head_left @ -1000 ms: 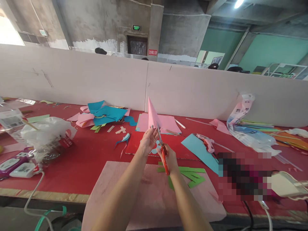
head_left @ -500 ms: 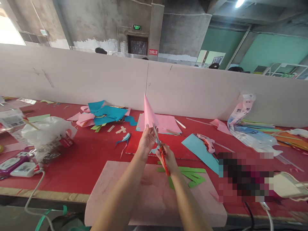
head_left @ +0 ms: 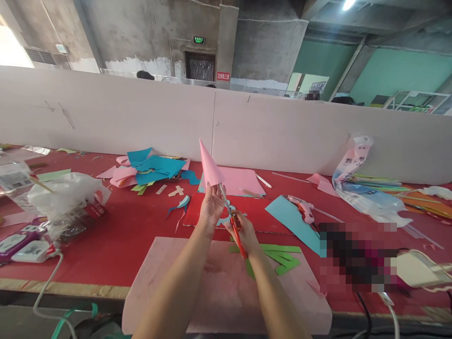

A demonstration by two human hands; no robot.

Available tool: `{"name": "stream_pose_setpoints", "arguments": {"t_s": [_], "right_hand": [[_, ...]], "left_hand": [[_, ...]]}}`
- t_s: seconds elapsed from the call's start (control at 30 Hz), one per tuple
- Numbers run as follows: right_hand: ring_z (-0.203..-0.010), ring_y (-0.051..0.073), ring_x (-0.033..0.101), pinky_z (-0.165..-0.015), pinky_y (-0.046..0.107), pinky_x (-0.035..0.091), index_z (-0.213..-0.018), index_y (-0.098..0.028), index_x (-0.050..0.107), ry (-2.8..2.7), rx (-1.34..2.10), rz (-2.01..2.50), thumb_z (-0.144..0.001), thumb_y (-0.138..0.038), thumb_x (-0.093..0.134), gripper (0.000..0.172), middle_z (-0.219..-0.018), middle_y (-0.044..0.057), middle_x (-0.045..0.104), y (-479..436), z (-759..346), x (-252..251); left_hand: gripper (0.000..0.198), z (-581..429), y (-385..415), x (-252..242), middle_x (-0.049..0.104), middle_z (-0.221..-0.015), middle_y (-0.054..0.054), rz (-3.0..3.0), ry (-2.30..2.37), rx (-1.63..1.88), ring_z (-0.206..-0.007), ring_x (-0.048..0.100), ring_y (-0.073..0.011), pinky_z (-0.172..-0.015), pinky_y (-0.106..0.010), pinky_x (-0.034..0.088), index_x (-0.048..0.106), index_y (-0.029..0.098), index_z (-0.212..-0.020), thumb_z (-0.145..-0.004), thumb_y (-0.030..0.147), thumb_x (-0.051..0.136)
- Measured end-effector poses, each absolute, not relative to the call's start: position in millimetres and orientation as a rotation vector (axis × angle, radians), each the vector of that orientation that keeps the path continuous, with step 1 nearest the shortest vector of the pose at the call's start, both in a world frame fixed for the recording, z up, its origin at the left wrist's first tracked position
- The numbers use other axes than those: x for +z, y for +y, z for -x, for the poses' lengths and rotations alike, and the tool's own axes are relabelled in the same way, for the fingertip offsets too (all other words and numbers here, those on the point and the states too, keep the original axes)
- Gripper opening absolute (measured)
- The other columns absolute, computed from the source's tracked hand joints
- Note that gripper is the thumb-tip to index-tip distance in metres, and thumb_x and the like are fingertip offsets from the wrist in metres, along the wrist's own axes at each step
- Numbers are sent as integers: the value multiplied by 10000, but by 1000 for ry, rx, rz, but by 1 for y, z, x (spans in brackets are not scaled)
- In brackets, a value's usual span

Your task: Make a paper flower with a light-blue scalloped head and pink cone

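Observation:
My left hand [head_left: 211, 207] pinches the lower edge of a folded pink paper triangle [head_left: 208, 167] and holds it upright above the red table [head_left: 134, 226], its tip tilted left. My right hand [head_left: 243, 231] grips red-handled scissors [head_left: 233, 224]; their blades reach up to the paper's lower right edge, beside my left fingers. Both hands hover over a pink foam board [head_left: 219, 287] at the table's near edge.
Green paper strips [head_left: 278, 258] lie on the board by my right wrist. Pink sheets [head_left: 243, 181], a blue sheet [head_left: 291, 221], a glue gun [head_left: 302, 208], blue and pink scraps [head_left: 151, 168], plastic bags [head_left: 67, 195] and a power strip [head_left: 24, 245] crowd the table. A pale partition [head_left: 275, 134] runs behind.
The pink triangle has tilted and shifted left in my left hand, and the scissors have followed it left along the lower edge.

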State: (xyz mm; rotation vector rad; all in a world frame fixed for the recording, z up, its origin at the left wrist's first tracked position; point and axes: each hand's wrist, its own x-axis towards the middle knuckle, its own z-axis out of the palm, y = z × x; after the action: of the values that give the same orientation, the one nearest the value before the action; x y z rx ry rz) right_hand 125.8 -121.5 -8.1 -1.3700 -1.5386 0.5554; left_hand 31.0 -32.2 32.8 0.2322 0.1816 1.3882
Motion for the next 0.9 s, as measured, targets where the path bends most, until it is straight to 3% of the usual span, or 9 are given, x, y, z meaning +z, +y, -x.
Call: {"name": "stream_pose_setpoints", "arguments": {"t_s": [0.33, 0.9], "right_hand": [[-556, 117, 485, -548, 203, 389, -952, -175, 536, -1506, 494, 1400, -766, -406, 499, 299, -659, -4, 558, -121, -126, -4], [-653, 159, 567, -594, 226, 424, -991, -183, 543, -1483, 538, 1386, -770, -417, 501, 325, -733, 31, 622, -119, -128, -8]], "left_hand": [[171, -32, -31, 29, 645, -970, -13, -307, 238, 1315, -971, 583, -99, -818, -194, 467, 608, 217, -889, -856, 241, 442], [131, -31, -25, 23, 651, -927, -38, -342, 249, 1310, -913, 605, -109, -806, -204, 468, 598, 178, -866, -833, 205, 474]]}}
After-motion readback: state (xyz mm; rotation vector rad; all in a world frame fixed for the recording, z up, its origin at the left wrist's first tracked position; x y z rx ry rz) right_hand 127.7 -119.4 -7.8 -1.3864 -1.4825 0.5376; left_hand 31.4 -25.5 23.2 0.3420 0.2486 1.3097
